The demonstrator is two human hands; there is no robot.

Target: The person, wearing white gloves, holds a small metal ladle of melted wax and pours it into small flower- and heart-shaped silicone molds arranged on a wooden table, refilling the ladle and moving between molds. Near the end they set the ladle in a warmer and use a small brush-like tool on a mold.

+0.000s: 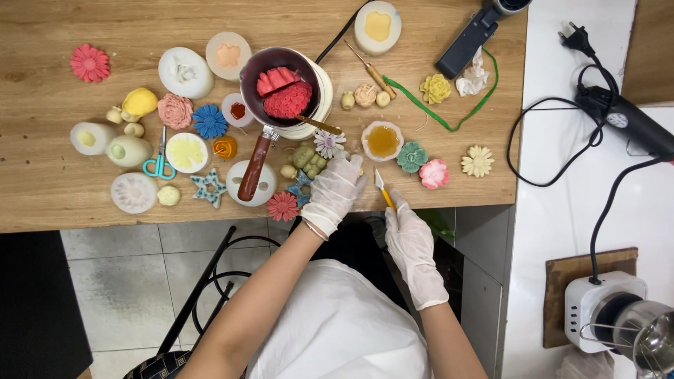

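Partly hidden, left hand (335, 191) curled over something unseen, right hand (411, 242) pinching small yellow-handled knife (383, 189).

We see a small craft knife with a yellow handle and pale pointed blade (383, 188) held upright between the fingertips of our gloved right hand (413, 245), its blade tip pointing away from us, over the near edge of the wooden table (42, 189). Our gloved left hand (335, 191) covers something small beside the knife; what it is we cannot tell.
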